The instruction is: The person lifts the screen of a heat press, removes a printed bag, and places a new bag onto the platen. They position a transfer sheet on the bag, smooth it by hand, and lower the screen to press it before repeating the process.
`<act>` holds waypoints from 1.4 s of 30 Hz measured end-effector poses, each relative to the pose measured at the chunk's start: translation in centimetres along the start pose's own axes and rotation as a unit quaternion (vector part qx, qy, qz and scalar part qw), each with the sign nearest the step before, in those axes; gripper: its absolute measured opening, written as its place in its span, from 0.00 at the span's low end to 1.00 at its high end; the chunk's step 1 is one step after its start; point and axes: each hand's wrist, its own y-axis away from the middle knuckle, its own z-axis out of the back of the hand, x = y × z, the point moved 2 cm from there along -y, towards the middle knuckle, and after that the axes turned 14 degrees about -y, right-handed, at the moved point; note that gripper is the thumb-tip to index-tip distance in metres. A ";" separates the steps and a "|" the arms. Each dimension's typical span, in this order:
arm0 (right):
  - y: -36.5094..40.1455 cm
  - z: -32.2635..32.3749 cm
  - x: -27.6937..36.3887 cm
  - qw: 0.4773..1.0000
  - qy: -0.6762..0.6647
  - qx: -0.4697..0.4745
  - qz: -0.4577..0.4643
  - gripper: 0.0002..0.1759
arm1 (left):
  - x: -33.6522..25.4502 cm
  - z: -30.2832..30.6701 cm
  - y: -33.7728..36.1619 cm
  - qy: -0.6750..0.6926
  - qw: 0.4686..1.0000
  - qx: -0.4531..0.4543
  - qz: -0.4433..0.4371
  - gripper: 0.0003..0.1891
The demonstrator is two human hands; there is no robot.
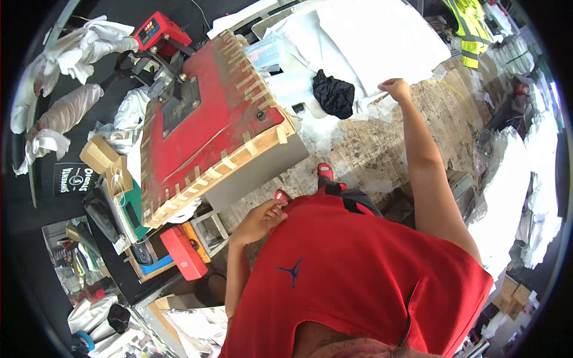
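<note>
My right hand [396, 89] reaches forward with thumb and fingers pinched at the near edge of a large white sheet [382, 37]. The sheet is spread over a work surface at the top. A crumpled black cloth [333, 94] lies to the left of that hand, against the white material. My left hand [260, 222] is held in front of my red shirt, its fingers loosely bent and apart, with nothing visible in it. Ahead of the left hand stands a heat press with a worn red padded top [209, 119], its wooden edge covered in strips of tape.
A red control box [160, 31] sits behind the press. White wrapped rolls [65, 113] hang at the left. Scraps litter the worn wooden floor [358, 140]. Plastic-wrapped bundles [504, 185] line the right side, and a yellow hi-vis vest [468, 27] hangs at the top right.
</note>
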 end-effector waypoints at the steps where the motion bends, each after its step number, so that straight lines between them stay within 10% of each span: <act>1: 0.9 0.3 0.8 1.000 0.023 -0.008 -0.018 0.14 | 0.4 -0.2 -0.2 0.002 1.000 0.000 0.001 0.18; 29: 1.9 2.5 2.3 0.986 0.071 -0.126 0.083 0.15 | 2.0 -3.2 -3.9 -0.045 0.998 -0.044 -0.008 0.16; 33: 8.2 8.2 11.2 0.941 0.103 -0.163 0.278 0.13 | 2.4 -3.9 -5.8 0.021 0.995 -0.083 -0.044 0.16; 39: 28.7 5.9 25.6 0.912 -0.106 0.246 0.310 0.10 | -6.1 -2.1 -12.2 0.301 0.937 -0.140 -0.111 0.22; 42: 32.9 -0.7 26.2 0.853 -0.115 0.383 0.336 0.12 | -6.1 -1.9 -15.6 0.358 0.933 0.042 -0.016 0.23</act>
